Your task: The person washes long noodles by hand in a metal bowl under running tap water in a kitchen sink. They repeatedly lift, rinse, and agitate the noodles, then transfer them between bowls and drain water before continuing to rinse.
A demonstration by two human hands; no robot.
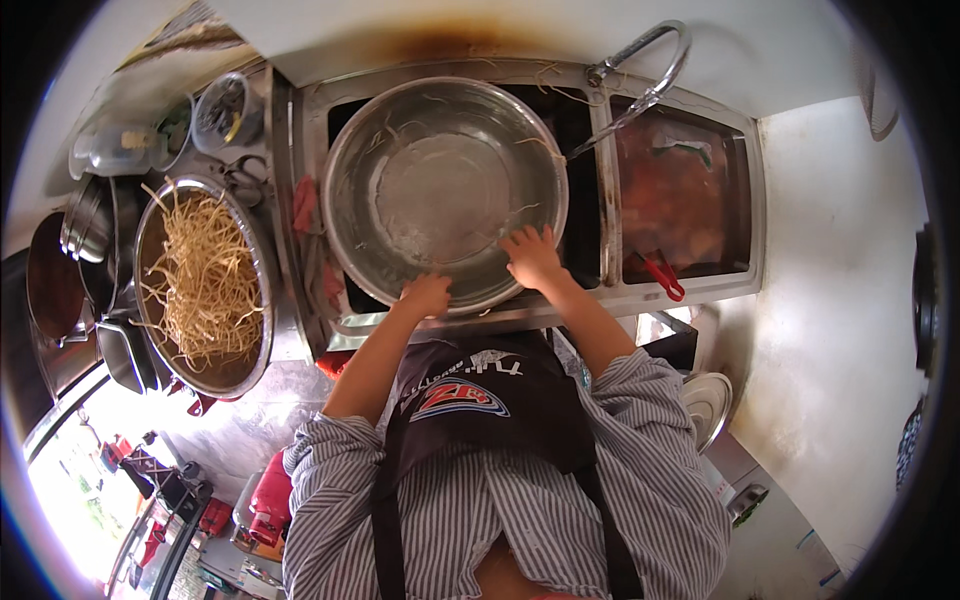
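Note:
A large round metal basin (442, 187) rests over the left bay of a double steel sink, with a few thin pale strands inside. Its near edge is touched by my left hand (427, 295), whose fingers point inward; whether they grip the rim is unclear. My right hand (532, 256) lies at the basin's near right side, fingers spread over the inner wall, holding nothing visible. A curved metal faucet (652, 94) reaches toward the basin's right rim. To the left, another metal bowl (262, 330) holds a heap of long, thin, tan root-like strands (206, 281).
The right sink bay holds reddish liquid (675, 202); a red-handled tool (664, 277) lies at its near edge. Pink cloth (305, 204) hangs left of the basin. Scissors (246, 178), plastic containers (225, 112) and metal pans (94, 240) crowd the left counter.

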